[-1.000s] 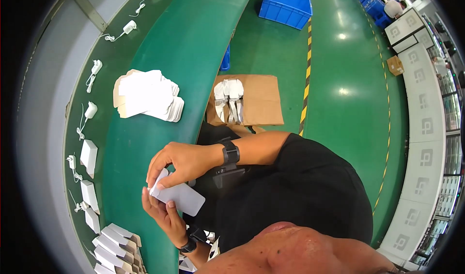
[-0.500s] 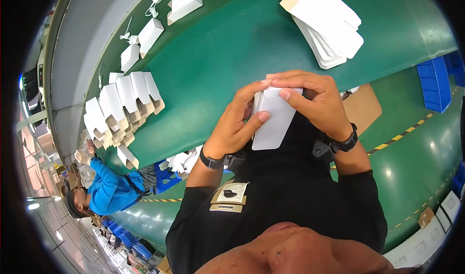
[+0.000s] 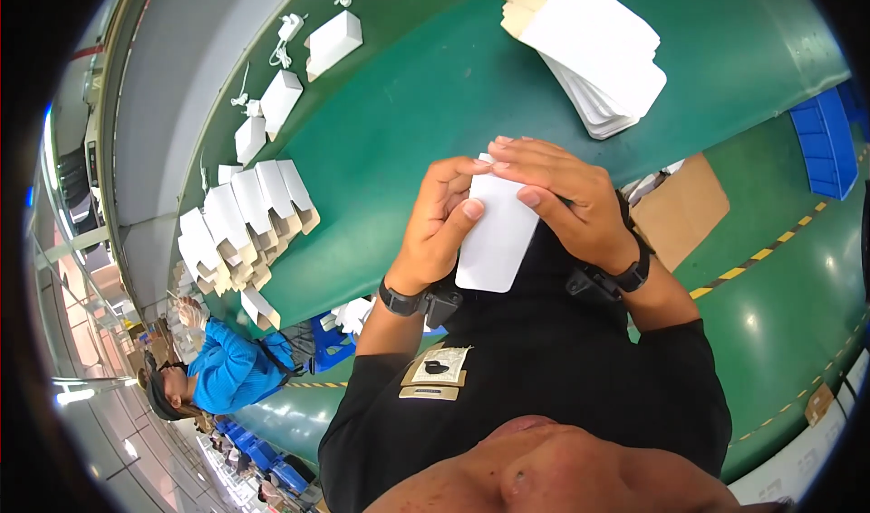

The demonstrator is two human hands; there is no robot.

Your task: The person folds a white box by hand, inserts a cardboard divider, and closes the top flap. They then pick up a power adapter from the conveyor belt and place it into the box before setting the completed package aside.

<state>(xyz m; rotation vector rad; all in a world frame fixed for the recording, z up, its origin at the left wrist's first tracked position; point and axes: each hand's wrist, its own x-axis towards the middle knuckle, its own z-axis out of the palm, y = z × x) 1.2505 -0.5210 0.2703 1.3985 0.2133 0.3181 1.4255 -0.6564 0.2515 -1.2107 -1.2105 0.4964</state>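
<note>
A white cardboard box (image 3: 501,237) is held between my two hands at the table's near edge, one long flat face turned up. My left hand (image 3: 439,218) grips its left side, the thumb pressing on the face near the upper end. Over that upper end lie the long fingers of my right hand (image 3: 575,200), its thumb resting at the right edge. The fingers hide the box's upper end, so its flap cannot be seen. Beyond my hands, a stack of flat white cartons (image 3: 598,46) lies on the green table (image 3: 390,123).
Several white boxes with open brown-sided flaps (image 3: 237,214) stand in rows on the left. Farther back are white boxes (image 3: 333,43) and white plug adapters with cables (image 3: 290,28). A co-worker in blue (image 3: 227,363) is at lower left. Blue bins (image 3: 823,146) and a brown carton (image 3: 684,209) are right.
The box has tilted, so its folded upper edge no longer shows. My right hand's fingers have moved left across its upper end. The whole view has shifted slightly.
</note>
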